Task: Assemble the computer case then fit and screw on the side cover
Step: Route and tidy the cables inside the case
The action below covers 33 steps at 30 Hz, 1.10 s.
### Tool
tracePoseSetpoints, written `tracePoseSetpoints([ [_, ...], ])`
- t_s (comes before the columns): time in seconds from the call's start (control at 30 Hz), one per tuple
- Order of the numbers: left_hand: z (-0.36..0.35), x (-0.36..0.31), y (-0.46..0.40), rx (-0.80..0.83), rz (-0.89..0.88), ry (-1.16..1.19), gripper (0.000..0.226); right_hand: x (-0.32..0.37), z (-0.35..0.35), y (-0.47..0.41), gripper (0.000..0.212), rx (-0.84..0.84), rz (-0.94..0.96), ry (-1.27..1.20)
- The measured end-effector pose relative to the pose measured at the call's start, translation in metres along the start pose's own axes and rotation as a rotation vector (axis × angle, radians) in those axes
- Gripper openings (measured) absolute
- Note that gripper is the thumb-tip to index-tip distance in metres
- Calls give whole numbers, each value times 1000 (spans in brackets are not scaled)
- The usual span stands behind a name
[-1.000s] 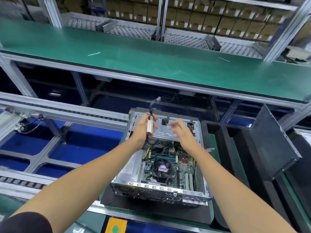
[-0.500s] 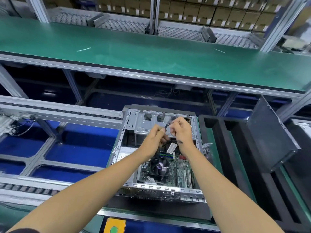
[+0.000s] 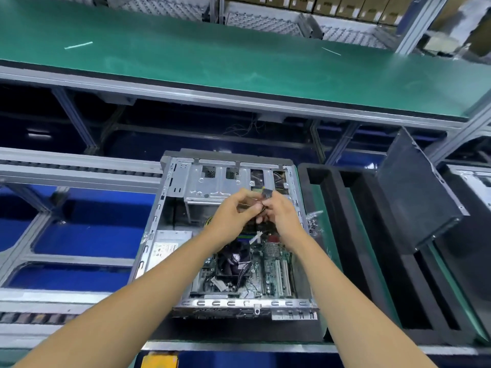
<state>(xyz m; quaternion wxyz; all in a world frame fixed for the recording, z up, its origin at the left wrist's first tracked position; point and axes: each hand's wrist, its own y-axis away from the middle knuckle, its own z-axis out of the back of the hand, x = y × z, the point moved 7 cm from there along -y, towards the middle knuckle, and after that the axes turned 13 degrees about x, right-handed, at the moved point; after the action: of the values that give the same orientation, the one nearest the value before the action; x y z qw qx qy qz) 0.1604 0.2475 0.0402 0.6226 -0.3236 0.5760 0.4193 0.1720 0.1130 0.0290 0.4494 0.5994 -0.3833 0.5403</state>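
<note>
**Open desktop case, cable in hand**

Green assembly-line counter (image 3: 239, 62) behind; roller conveyor at left. Computer case (image 3: 170, 235), side open, lies on a black foam pad, motherboard (image 3: 268, 272) and CPU fan (image 3: 233, 261) exposed. Left hand (image 3: 233, 216) and right hand (image 3: 281, 216) meet above it, fingers pinching a black cable connector (image 3: 267, 194). Dark side cover (image 3: 414, 192) leans at right.
</note>
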Motion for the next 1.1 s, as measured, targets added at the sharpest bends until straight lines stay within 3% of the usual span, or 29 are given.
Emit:
tracePoseSetpoints([
  [0.23,-21,30,-4,47,135,-41,12,4,6,15,23,-214,67,289],
  [0.37,-21,39,3,-103,132,164,21,3,-1,34,19,-420,59,580],
  [0.5,-23,41,13,-192,102,207,22,-17,1,37,20,-398,23,208],
  [0.67,-29,49,18,-189,135,249,24,-33,5,40,12,-397,-42,-37],
  [0.8,-35,57,22,-169,245,466,28,-40,2,45,12,-445,-94,-204],
  [0.93,-54,56,28,-75,302,685,27,-58,-14,49,19,-439,-263,-579],
  [1.1,-58,53,21,-145,312,653,15,-64,-7,57,23,-545,-352,-627],
])
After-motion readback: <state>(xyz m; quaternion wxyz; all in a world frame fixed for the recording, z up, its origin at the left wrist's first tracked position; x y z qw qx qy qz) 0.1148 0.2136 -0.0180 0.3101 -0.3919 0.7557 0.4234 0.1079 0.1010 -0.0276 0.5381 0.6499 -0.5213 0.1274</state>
